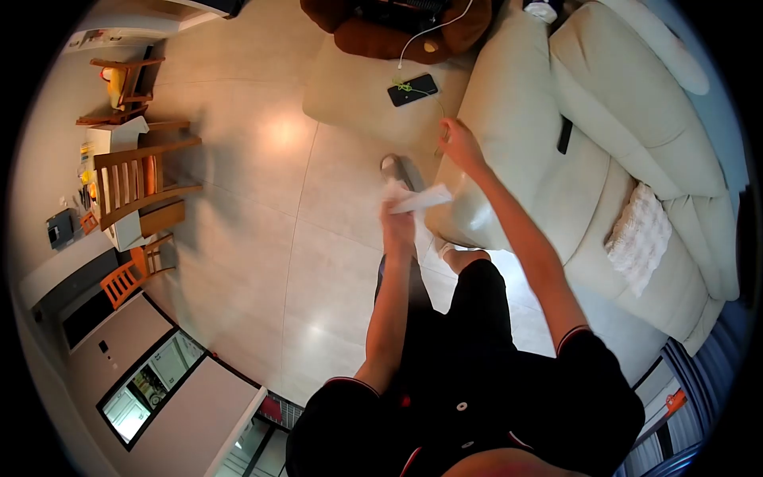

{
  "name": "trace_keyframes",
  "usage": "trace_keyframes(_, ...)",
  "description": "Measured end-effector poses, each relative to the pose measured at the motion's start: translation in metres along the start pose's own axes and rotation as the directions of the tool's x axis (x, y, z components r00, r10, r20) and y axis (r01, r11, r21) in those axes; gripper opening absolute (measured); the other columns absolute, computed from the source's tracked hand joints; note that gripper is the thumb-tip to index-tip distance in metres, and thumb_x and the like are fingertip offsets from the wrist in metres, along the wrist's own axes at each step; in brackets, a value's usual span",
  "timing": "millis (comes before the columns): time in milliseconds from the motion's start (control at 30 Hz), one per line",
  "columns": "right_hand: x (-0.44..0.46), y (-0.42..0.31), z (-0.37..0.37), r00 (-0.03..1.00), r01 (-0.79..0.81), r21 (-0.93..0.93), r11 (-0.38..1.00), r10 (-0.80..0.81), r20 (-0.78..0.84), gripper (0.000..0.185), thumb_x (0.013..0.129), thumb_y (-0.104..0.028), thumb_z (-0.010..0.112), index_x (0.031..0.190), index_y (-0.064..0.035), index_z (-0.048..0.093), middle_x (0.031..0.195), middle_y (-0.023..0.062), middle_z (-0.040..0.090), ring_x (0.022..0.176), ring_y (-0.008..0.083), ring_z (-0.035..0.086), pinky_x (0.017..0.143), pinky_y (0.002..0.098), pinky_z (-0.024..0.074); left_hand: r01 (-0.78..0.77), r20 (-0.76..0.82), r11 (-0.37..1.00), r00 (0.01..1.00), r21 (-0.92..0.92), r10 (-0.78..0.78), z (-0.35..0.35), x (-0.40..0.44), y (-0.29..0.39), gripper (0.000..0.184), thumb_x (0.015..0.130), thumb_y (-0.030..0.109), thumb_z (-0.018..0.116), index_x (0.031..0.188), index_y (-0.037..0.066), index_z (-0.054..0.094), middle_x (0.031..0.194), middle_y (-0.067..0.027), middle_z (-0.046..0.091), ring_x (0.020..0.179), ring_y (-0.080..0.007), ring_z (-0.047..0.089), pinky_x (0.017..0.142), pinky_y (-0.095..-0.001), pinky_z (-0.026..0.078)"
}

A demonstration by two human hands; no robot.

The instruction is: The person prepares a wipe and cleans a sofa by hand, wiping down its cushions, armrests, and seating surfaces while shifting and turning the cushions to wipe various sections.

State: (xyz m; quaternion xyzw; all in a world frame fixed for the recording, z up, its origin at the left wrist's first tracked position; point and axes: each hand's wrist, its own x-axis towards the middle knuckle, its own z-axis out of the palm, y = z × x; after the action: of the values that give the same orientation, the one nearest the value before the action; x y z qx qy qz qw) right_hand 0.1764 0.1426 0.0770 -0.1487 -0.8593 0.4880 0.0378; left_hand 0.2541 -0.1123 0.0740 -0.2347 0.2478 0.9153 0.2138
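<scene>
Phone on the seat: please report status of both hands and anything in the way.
Left hand holding white paper or cloth, blurred. Right hand pinched, apparently on green string. Phone flat on cream seat, string partly over it.

Smooth Sheen, Rough Fluff

We see a sofa [584,179] with a smooth, softly glossy, leather-like cover and floor tiles [246,262] with a polished sheen. The cushion [640,238] looks rough and fluffy to us, the phone [421,91] sleek and glassy. The chair [151,205] is wood, the shirt [485,397] matt cloth; the white strip [429,199], though blurred, looks papery.
</scene>
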Motion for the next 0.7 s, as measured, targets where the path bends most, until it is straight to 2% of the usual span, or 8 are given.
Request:
trace_keyframes(33, 0.02, 0.012, 0.013, 0.992, 0.121, -0.235, 0.964, -0.128, -0.015, 0.053, 0.082, -0.014, 0.071, 0.132, -0.011, 0.052, 0.119, 0.0127, 0.061, 0.106, 0.0319, 0.063, 0.085, 0.0455, 0.0541, -0.025, -0.017, 0.996, 1.0, 0.086, 0.027, 0.036, -0.002, 0.025, 0.037, 0.099, 0.024, 0.053, 0.128, 0.001, 0.055, 0.123, -0.0138, 0.061, 0.117, -0.0254, 0.057, 0.102, -0.0382, 0.045)
trace_keyframes(100, 0.063, 0.029, 0.034, 0.99, 0.135, -0.364, 0.921, -0.112, 0.084, 0.06, 0.08, -0.014, 0.072, 0.136, -0.0122, 0.049, 0.124, 0.0125, 0.056, 0.113, 0.0327, 0.058, 0.089, 0.0481, 0.0518, -0.064, -0.051, 0.964, 0.996, 0.258, 0.08, 0.118, -0.008, 0.077, 0.042, 0.099, 0.026, 0.054, 0.132, 0.001, 0.053, 0.13, -0.0142, 0.057, 0.124, -0.0259, 0.053, 0.108, -0.0408, 0.04)
trace_keyframes(167, 0.108, 0.046, 0.053, 0.971, 0.182, -0.572, 0.8, -0.055, 0.231, 0.076, 0.077, -0.015, 0.076, 0.145, -0.015, 0.043, 0.141, 0.0127, 0.043, 0.13, 0.0333, 0.046, 0.096, 0.051, 0.0476, -0.079, -0.042, 0.955, 0.995, 0.285, 0.095, 0.111, 0.041, 0.102, 0.042, 0.098, 0.026, 0.054, 0.132, 0.0, 0.053, 0.133, -0.0138, 0.055, 0.126, -0.0254, 0.05, 0.11, -0.0414, 0.038)
trace_keyframes(367, 0.192, 0.079, 0.104, 0.931, 0.266, -0.711, 0.65, 0.017, 0.363, 0.1, 0.074, -0.022, 0.083, 0.156, -0.0285, 0.027, 0.153, 0.0129, 0.035, 0.144, 0.0336, 0.031, 0.108, 0.0551, 0.0371, -0.13, -0.249, 0.964, 0.95, 0.232, 0.188, -0.008, 0.223, 0.18, 0.045, 0.101, 0.031, 0.051, 0.137, 0.004, 0.049, 0.138, -0.0112, 0.051, 0.131, -0.0245, 0.045, 0.112, -0.0427, 0.035)
trace_keyframes(500, 0.231, 0.108, 0.118, 0.855, 0.434, -0.665, 0.607, -0.044, 0.517, 0.104, 0.069, -0.022, 0.085, 0.156, -0.0311, 0.028, 0.141, 0.0111, 0.044, 0.134, 0.0316, 0.039, 0.105, 0.0504, 0.0368, -0.137, -0.615, 0.808, 0.58, 0.573, 0.534, 0.013, 0.324, 0.247, 0.057, 0.104, 0.036, 0.045, 0.15, 0.004, 0.037, 0.157, -0.0109, 0.036, 0.141, -0.0262, 0.036, 0.115, -0.0426, 0.03)
trace_keyframes(567, 0.245, 0.114, 0.117, 0.821, 0.496, -0.619, 0.609, -0.097, 0.563, 0.108, 0.061, -0.025, 0.086, 0.155, -0.0289, 0.033, 0.127, 0.01, 0.049, 0.121, 0.03, 0.046, 0.098, 0.0464, 0.039, -0.176, -0.348, 0.494, 0.516, 0.851, 0.783, 0.009, 0.378, 0.273, 0.054, 0.107, 0.031, 0.041, 0.152, 0.001, 0.036, 0.162, -0.0121, 0.028, 0.142, -0.0279, 0.037, 0.117, -0.0432, 0.028)
trace_keyframes(633, 0.257, 0.107, 0.115, 0.795, 0.51, -0.626, 0.59, -0.044, 0.605, 0.108, 0.059, -0.027, 0.086, 0.154, -0.0271, 0.034, 0.127, 0.0105, 0.049, 0.122, 0.0303, 0.045, 0.098, 0.0462, 0.039, -0.024, 0.17, -0.181, 0.485, 0.983, 0.858, -0.016, 0.439, 0.292, 0.047, 0.108, 0.026, 0.038, 0.146, -0.002, 0.044, 0.158, -0.0155, 0.035, 0.137, -0.0312, 0.043, 0.117, -0.0412, 0.029)
trace_keyframes(700, 0.253, 0.11, 0.119, 0.768, 0.534, -0.648, 0.543, 0.008, 0.64, 0.106, 0.057, -0.032, 0.084, 0.151, -0.0175, 0.037, 0.126, 0.0125, 0.049, 0.121, 0.0309, 0.046, 0.097, 0.0455, 0.039, -0.137, 0.385, -0.368, 0.498, 0.92, 0.777, 0.003, 0.485, 0.278, 0.044, 0.106, 0.023, 0.037, 0.141, -0.001, 0.051, 0.148, -0.021, 0.047, 0.129, -0.0353, 0.05, 0.115, -0.041, 0.032)
